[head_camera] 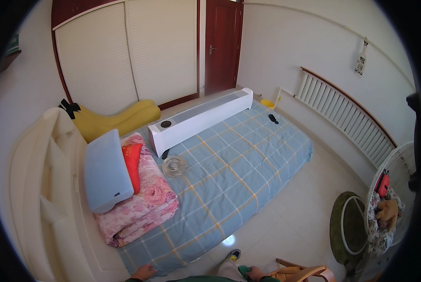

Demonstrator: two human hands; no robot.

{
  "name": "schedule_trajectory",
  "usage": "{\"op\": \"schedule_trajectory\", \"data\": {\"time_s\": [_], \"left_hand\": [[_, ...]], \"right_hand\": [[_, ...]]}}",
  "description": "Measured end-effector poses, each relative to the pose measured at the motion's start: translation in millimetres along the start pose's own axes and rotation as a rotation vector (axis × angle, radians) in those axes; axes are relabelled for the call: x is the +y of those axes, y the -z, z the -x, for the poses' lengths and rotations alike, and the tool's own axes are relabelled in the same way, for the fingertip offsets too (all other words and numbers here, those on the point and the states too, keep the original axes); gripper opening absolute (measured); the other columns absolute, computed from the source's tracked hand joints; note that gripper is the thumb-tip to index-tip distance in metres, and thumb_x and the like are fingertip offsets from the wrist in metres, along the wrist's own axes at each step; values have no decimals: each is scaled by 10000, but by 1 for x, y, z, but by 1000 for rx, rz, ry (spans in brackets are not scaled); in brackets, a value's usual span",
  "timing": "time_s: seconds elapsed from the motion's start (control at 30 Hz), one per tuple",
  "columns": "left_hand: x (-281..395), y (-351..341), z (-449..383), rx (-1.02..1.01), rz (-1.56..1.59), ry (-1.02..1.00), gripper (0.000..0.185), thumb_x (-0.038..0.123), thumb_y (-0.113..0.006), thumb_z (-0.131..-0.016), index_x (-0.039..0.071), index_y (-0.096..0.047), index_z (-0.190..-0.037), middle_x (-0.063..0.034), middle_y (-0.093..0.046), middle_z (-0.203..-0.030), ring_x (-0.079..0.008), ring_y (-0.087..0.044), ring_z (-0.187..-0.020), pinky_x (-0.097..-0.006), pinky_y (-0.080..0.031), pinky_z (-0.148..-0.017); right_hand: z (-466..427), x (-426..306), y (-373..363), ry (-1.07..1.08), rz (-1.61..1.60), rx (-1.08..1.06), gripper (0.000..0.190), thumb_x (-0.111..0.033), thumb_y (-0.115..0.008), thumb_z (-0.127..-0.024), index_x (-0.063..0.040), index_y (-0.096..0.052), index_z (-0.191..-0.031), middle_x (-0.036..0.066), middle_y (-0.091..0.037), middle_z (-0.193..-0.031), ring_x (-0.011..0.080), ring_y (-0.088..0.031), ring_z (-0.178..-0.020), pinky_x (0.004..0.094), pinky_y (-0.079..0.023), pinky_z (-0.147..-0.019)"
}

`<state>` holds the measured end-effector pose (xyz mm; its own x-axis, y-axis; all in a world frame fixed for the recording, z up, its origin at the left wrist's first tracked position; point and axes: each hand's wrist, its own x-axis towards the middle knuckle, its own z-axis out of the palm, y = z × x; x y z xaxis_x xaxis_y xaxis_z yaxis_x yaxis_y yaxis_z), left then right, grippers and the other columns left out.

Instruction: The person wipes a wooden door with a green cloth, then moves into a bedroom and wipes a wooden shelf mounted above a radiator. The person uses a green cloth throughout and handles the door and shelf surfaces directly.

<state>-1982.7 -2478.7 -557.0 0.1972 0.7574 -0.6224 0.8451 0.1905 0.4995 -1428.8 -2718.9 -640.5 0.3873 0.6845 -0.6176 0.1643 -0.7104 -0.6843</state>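
Note:
My left hand [144,272] is at the bottom edge, beside the near corner of the bed's blue plaid sheet [228,155]; whether its fingers hold anything cannot be told. My right hand [256,273] is at a piece of green cloth [245,271], left of a wooden chair [298,273]. On the bed stand a long white baseboard heater [203,121] and a clear glass dish [174,166]. A folded pink floral quilt [143,211] carries a red cloth item [133,165] and a light blue pillow [106,169]. A small black object [273,118] lies near the far side.
A cream headboard [55,197] stands at left, with a yellow banana-shaped cushion [118,118] beyond it. At right are a wall radiator [344,109], a hanging basket chair [372,197] and a round green mat [337,229]. A yellow container [267,103] is behind the bed.

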Motion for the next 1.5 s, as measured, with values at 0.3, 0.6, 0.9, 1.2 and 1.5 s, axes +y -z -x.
{"op": "schedule_trajectory", "data": {"time_s": [0.3, 0.6, 0.9, 1.2, 1.5], "left_hand": [[124, -28, -45, -94, -180, -1, 498, 414, -574, -867, 13, -611, -1161, -197, -674, -1028, -351, -644, -961, -453, -489, -850], [382, -52, -150, -272, -285, -132, 604, 417, -696, -829, -26, -563, -1218, -168, -635, -1140, -267, -616, -1031, -353, -492, -885], [518, -114, -343, -474, -834, -692, 518, 418, -627, -843, 0, -607, -1149, -209, -653, -1063, -362, -615, -999, -437, -481, -869], [734, -220, -415, -546, -860, -952, 393, 340, -553, -871, 6, -649, -1056, -252, -631, -1056, -428, -586, -994, -482, -472, -862], [890, -260, -476, -619, -732, -630, 558, 428, -686, -824, -30, -611, -1134, -189, -670, -1034, -306, -648, -964, -386, -512, -834]], "right_hand": [[-58, -98, 128, 5, 323, -173, 520, -369, -668, -798, -51, -595, -1203, 196, -657, -1093, 355, -620, -1025, 417, -489, -889], [-78, -72, 278, -154, 163, 175, 471, -343, -664, -810, -65, -605, -1186, 188, -654, -1098, 350, -614, -1042, 413, -493, -895], [-49, -27, 267, -386, -198, 296, 497, -347, -657, -831, -64, -585, -1235, 201, -644, -1128, 371, -589, -1083, 423, -469, -926], [-65, 34, 334, -497, -79, 210, 506, -366, -650, -835, -61, -584, -1233, 199, -642, -1131, 365, -595, -1068, 409, -466, -926], [-127, -34, 451, -557, -466, 575, 462, -366, -642, -847, -33, -608, -1166, 195, -659, -1078, 362, -606, -1044, 413, -476, -897]]}}
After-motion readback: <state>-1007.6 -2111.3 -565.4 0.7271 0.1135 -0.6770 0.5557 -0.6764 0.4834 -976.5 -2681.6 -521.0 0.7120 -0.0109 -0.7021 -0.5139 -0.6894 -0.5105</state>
